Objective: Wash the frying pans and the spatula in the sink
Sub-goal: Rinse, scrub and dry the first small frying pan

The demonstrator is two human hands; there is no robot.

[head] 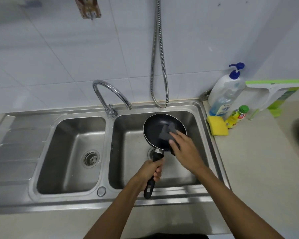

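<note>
Stainless double sink point(76, 202) spans mid-frame. Your left hand point(151, 171) grips the frying pan point(155, 133) by its handle point(153, 180), long axis running toward you, above the right basin point(128, 152); your right hand point(185, 149), fingers flat, presses a grey scouring pad point(167, 131) inside it.

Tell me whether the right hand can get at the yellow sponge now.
Probably yes. The yellow sponge lies on the counter just past the sink rim, beside the right hand, nothing between them; that hand presses a grey cloth, though.
</note>
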